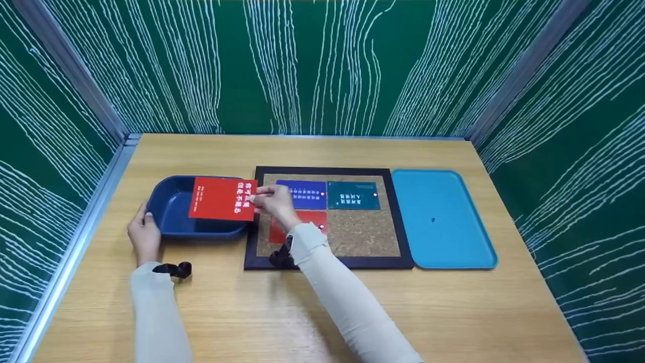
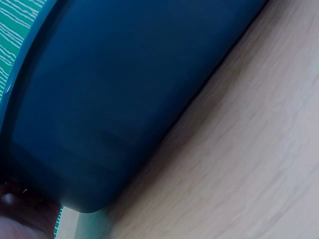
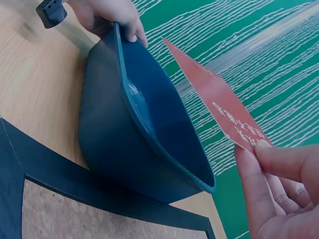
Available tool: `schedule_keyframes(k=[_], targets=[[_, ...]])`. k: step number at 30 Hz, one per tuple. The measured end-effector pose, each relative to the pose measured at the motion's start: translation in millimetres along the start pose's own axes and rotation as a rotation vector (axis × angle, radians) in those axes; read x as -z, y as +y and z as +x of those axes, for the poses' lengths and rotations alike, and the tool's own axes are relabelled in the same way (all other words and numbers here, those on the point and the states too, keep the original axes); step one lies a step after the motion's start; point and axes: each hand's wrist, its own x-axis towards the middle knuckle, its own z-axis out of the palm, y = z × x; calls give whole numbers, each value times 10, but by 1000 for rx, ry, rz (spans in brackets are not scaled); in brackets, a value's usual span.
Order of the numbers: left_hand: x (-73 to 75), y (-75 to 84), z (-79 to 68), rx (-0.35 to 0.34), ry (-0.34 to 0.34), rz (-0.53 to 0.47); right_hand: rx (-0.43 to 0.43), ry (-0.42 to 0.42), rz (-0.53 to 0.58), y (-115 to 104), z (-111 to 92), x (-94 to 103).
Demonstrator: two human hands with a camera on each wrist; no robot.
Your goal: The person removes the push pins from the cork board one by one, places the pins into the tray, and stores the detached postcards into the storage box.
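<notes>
Between thumb and fingers my right hand (image 1: 274, 201) pinches a red card (image 1: 216, 199) with white printed characters, holding it by one end above the dark blue basin (image 1: 174, 232). In the right wrist view the card (image 3: 209, 92) is tilted, apart from the basin's rim. My left hand (image 1: 143, 234) grips the basin's left end, its thumb over the rim (image 3: 130, 35). Behind my right wrist lies a framed cork board (image 1: 368, 234) bearing a blue card (image 1: 310, 189), a green card (image 1: 352, 195) and a partly hidden red card (image 1: 302, 222), with small pins at their edges.
A light blue tray (image 1: 448, 222) with a small dark speck lies against the board's right side. All stand on a wooden table (image 1: 227, 312), boxed in by green walls (image 1: 322, 65) with white wavy lines. The basin meets the board's dark frame (image 1: 327, 263) at the left.
</notes>
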Motion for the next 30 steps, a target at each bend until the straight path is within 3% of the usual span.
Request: schedule_keyframes(k=[9,20,30], targets=[[-13,-2,-16,-79,45,11,6,13,-11,98,9,-156],[-13,9,15,-22,16,-6,40,39,-55,142,4,-308],[-7,-10,-11,-21,13,6,121,36,-132,190,-21,-394]])
